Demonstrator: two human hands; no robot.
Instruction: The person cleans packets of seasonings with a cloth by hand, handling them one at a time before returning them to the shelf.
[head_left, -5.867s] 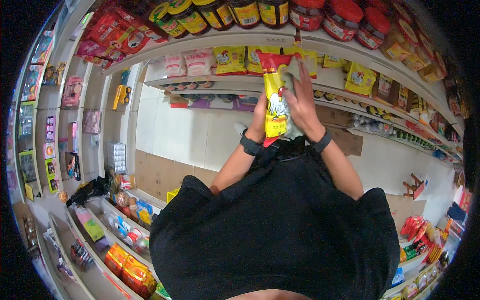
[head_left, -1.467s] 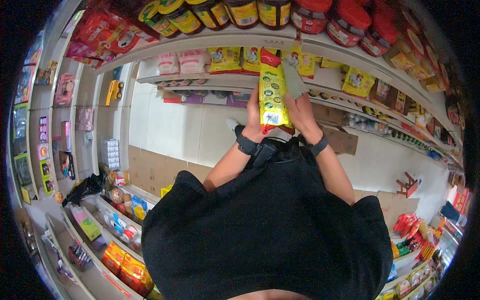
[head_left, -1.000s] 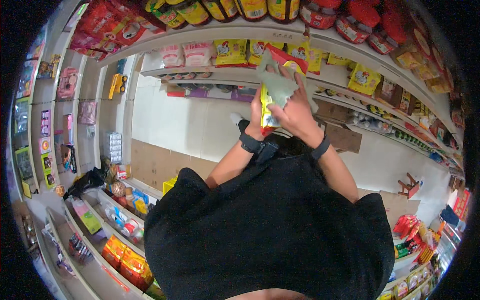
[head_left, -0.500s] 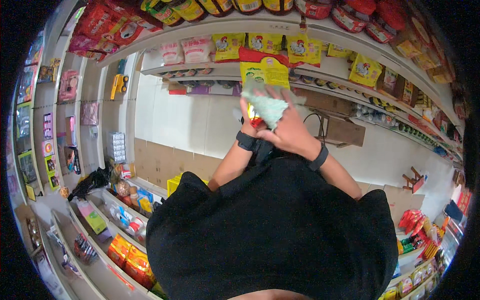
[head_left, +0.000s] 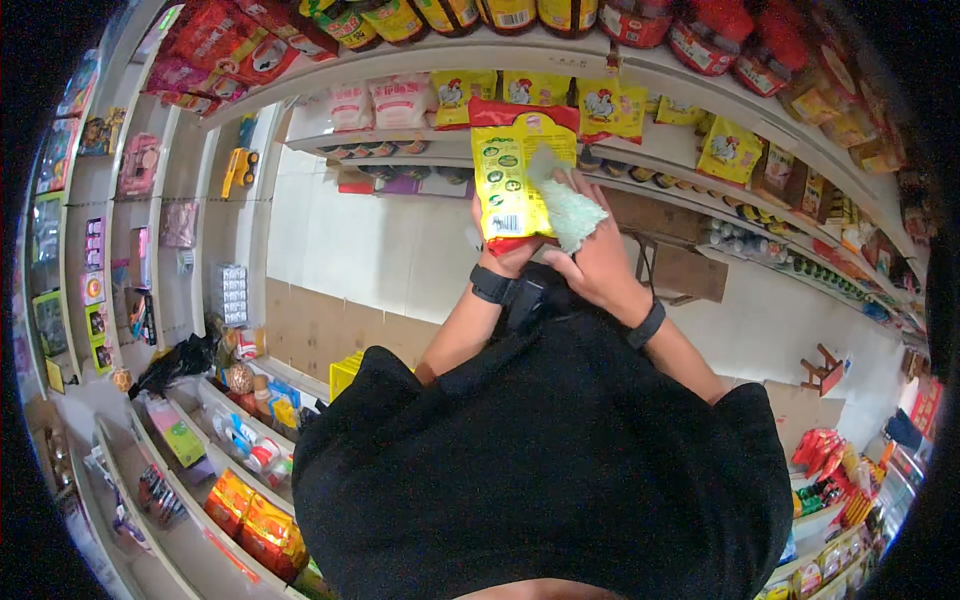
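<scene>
Gripping a tall yellow plastic snack packet with a red top point(head_left: 512, 175) at its lower edge, the left hand point(head_left: 510, 255) is holding it upright before the shelves while the right hand point(head_left: 600, 265) is pressing a pale green cloth point(head_left: 572, 210) against its right side, apparently wiping it.

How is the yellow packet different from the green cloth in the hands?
The yellow packet is flat, glossy and printed, with red ends; the green cloth is pale, soft, crumpled and plain. The packet is bigger than the cloth. The left hand grips the packet from below, while the right hand presses the cloth against the packet's side. Both are held up before the shelves.
</scene>
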